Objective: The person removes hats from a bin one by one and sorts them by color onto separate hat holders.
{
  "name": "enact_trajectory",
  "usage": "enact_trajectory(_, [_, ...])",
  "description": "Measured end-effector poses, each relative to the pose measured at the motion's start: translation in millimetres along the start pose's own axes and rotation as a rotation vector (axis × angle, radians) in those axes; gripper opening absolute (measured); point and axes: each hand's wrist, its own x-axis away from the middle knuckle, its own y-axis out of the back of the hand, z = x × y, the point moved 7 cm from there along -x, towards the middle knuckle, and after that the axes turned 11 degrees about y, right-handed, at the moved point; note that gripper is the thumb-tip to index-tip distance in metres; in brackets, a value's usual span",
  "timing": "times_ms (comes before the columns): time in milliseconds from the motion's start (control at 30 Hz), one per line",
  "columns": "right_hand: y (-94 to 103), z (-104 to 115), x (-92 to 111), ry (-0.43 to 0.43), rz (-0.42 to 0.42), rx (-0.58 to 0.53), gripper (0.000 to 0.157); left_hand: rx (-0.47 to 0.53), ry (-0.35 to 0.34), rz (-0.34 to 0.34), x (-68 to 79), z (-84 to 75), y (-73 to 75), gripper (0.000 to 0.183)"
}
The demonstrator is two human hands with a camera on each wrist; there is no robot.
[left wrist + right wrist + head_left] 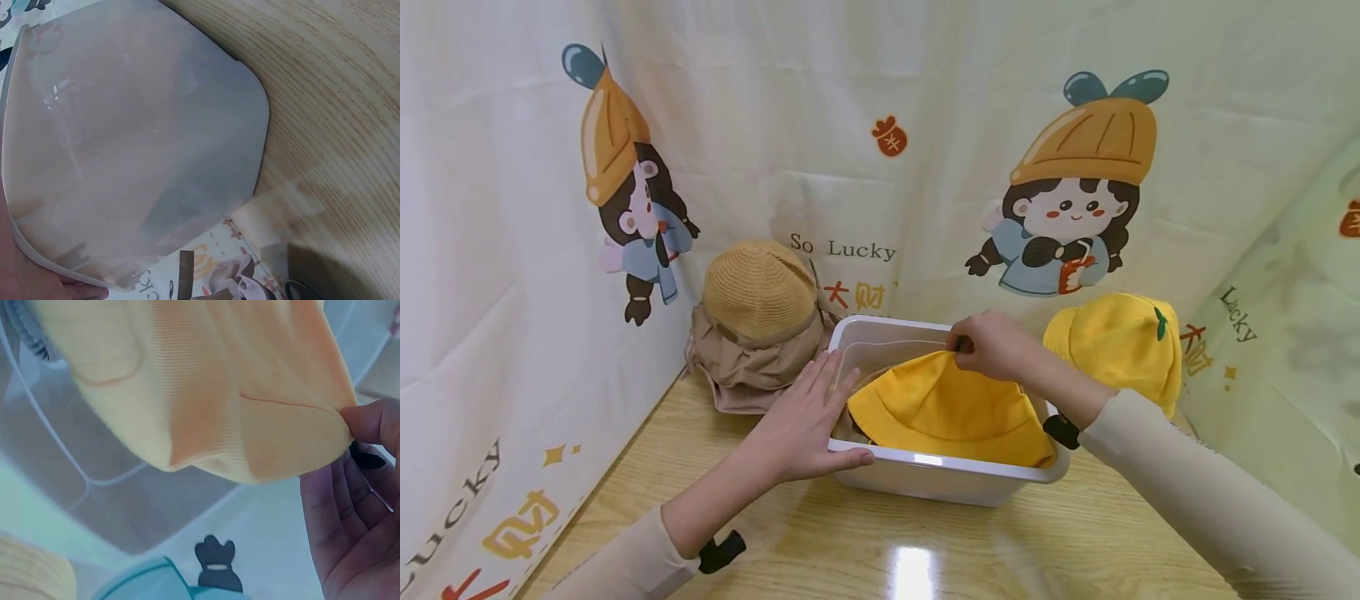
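My right hand [996,346] pinches the top of a yellow bucket hat [955,400], which lies in a white plastic bin [925,483]. In the right wrist view, thumb and fingers grip the edge of the yellow cloth [206,394], with a small dark piece [367,456] by the fingertips. My left hand [797,425] rests with straight fingers spread over the bin's left rim, thumb along the front rim. From the left wrist, the bin's outer wall [144,137] fills much of the view. Brown fabric [850,427] shows under the yellow hat.
Left of the bin, a tan woven hat [760,287] sits atop brownish cloth hats [748,371]. Another yellow hat [1116,346] with a green leaf stands to the right. A printed curtain [850,83] surrounds the wooden table [820,542] at the back and sides.
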Motion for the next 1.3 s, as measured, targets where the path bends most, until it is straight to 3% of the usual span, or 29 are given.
enact_trajectory(500, [58.2,-2,21,-0.033,-0.192,0.054,0.009,-0.005,0.003,0.002,0.5,0.4,-1.4,0.109])
enact_trajectory(800, [94.4,-2,34,-0.056,-0.286,0.013,0.012,0.007,0.009,-0.004,1.1,0.9,0.5,0.108])
enact_trajectory(1100, [125.8,-6,51,-0.123,-0.340,0.064,0.013,-0.001,-0.003,-0.016,0.7,-0.9,-0.5,0.108])
enact_trajectory(1300, [139.3,-10,60,-0.116,-0.384,0.094,0.013,0.000,-0.004,-0.014,1.2,-0.2,-1.3,0.109])
